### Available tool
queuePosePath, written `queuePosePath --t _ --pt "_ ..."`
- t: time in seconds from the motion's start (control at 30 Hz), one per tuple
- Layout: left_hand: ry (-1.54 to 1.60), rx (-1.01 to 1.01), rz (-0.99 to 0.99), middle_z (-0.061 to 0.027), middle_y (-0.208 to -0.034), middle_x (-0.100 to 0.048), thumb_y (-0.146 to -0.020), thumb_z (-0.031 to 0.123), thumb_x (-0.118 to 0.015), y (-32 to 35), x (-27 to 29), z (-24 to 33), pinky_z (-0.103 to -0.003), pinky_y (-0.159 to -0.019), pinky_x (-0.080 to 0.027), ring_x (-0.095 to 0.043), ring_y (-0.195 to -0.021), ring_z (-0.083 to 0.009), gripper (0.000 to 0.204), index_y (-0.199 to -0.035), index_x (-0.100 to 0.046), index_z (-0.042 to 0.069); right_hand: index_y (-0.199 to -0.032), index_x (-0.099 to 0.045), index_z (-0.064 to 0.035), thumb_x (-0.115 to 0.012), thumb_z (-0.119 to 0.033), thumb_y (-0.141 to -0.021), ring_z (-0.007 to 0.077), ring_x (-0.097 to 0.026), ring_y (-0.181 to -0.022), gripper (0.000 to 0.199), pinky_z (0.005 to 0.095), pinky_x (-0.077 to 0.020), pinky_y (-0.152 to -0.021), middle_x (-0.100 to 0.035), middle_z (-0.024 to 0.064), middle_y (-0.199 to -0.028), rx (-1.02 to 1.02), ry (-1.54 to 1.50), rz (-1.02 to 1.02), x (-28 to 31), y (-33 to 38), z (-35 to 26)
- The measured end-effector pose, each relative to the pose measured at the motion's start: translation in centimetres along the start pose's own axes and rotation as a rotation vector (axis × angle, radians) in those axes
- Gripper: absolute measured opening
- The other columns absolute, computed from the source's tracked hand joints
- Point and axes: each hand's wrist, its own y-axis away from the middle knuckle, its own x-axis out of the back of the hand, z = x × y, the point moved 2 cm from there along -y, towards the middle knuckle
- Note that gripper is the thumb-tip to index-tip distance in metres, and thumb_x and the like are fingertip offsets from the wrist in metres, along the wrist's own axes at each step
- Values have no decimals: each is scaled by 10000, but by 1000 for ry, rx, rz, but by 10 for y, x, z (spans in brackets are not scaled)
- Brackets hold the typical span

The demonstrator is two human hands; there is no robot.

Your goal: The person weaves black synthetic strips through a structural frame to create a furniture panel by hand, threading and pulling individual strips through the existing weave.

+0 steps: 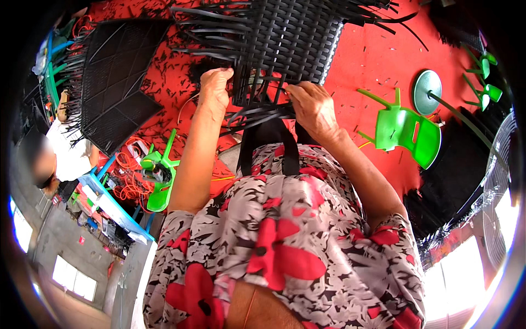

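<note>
A black woven plastic panel (293, 41) lies in front of me, with long loose strips (205, 27) sticking out at its far left and far right. Its near edge is only partly woven, and red floor shows through gaps between the strips there. My left hand (215, 88) is closed in a fist-like pinch beside the panel's near left corner; what its fingers hold is hidden. On the other side, my right hand (313, 107) pinches the end of a black strip at the near edge. More black strips (260, 115) hang loosely toward my lap.
Black strip offcuts litter the red floor (378, 60). A green plastic chair (402, 129) and a round-topped stand (427, 92) are to the right. Another woven panel (118, 77), a small green chair (160, 175) with items on it, orange cords (129, 170) and a person (68, 151) are left.
</note>
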Motion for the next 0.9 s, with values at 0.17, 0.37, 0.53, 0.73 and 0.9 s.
queuePosePath --t 0.17,0.37,0.53,0.73,0.9 --pt "229 -104 43 -75 -887 -621 -845 -15 -564 1 1 -17 -348 -823 -502 -600 -822 -205 40 -873 -589 1 -897 -582 -55 -593 -165 -864 307 -606 -578 115 407 -475 -512 -609 131 -664 -95 95 -164 -31 -26 0" --pt "423 38 -194 -59 -946 -620 -874 25 -569 -1 9 -14 -396 -910 -457 -575 -913 -213 54 -908 -603 49 -748 -626 -44 -589 -323 -859 352 -627 -620 303 465 -510 -588 -627 153 -636 -276 188 -377 -35 -51 -3" --pt "459 -145 -314 -38 -952 -623 -876 53 -584 -2 11 -18 -385 -909 -458 -571 -922 -207 55 -922 -611 70 -745 -681 -52 -655 -306 -796 313 -650 -649 261 401 -519 -618 -654 126 -657 -476 -28 -347 -39 -57 2" --pt "445 -90 -318 -48 -943 -624 -883 71 -585 4 -1 -10 -374 -879 -479 -578 -923 -211 61 -938 -610 69 -742 -683 -72 -652 -248 -793 295 -646 -637 185 379 -506 -611 -645 81 -594 -550 -129 -146 -37 -50 -1" --pt "392 -100 -129 -77 -948 -623 -887 79 -580 -18 -8 -6 -397 -843 -500 -586 -914 -221 91 -965 -592 34 -876 -587 -75 -623 -189 -837 305 -637 -642 125 396 -493 -588 -655 119 -709 -425 -130 63 -26 -38 -5"
